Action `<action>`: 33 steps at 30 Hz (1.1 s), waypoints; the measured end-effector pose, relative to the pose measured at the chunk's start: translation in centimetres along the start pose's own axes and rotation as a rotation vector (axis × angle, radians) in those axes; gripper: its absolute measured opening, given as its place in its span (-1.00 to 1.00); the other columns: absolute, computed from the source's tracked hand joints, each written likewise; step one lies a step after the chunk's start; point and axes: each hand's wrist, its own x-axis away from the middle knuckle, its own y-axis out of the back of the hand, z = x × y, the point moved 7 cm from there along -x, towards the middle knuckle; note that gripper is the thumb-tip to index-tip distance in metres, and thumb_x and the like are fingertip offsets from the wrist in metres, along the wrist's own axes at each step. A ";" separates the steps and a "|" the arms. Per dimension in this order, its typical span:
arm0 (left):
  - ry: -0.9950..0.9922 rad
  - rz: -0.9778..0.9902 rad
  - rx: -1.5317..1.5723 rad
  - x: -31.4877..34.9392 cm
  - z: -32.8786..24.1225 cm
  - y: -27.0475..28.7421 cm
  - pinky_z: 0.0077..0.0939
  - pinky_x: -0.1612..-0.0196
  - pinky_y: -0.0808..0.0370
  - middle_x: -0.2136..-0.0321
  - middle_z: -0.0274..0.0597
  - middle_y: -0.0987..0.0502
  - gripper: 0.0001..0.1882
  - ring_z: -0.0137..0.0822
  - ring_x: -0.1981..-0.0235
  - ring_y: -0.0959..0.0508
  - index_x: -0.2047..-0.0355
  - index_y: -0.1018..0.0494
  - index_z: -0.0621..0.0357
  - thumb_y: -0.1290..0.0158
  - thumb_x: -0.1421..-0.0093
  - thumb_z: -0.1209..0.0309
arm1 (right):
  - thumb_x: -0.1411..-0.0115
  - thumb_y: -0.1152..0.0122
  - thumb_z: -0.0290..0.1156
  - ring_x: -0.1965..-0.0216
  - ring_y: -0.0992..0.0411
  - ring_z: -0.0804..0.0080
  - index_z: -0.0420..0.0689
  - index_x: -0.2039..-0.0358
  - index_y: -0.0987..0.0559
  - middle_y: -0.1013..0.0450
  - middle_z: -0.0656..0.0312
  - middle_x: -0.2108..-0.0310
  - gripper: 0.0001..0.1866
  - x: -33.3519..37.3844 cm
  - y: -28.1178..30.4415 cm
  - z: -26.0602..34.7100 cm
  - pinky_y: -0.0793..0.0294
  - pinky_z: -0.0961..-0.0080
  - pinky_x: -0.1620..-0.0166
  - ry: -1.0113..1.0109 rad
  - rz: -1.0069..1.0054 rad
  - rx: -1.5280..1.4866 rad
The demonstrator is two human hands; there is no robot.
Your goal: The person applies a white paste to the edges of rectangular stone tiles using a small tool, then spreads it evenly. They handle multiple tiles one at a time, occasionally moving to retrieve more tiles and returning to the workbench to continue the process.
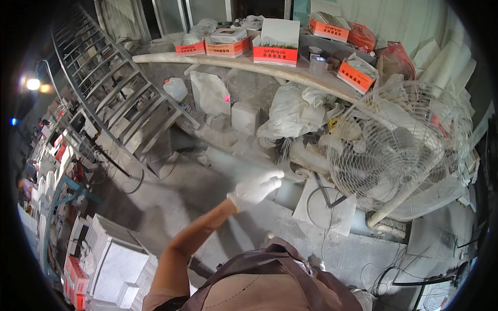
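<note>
One white-gloved left hand (pixel 256 187), fingers outstretched, holds nothing visible; a crumpled white plastic sack (pixel 290 112) lies at its one o'clock. Right hand's state cannot be told.

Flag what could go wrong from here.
Tripping: loose cables trail over the floor at the person's right and could catch a foot.
Snagging: the wire fan guard stands to the right of the white-gloved left hand; if the hand swung that way, its fingers might catch in the wires.
Falling: an orange-and-white carton sits askew near the front edge of the ledge, so a bump could perhaps tip it off.
</note>
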 end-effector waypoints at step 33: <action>0.067 -0.207 -1.186 -91.3 15.6 45.3 -0.04 0.05 -0.62 -0.06 0.04 -0.63 -0.63 0.03 -0.05 -0.65 -0.04 -0.63 0.00 -0.08 -0.28 0.21 | -0.41 -0.16 -0.09 0.51 -0.48 0.46 -0.07 0.34 -0.56 -0.47 0.32 0.51 -0.68 -16.4 11.6 45.1 -0.46 0.48 0.45 -0.638 -0.385 -1.671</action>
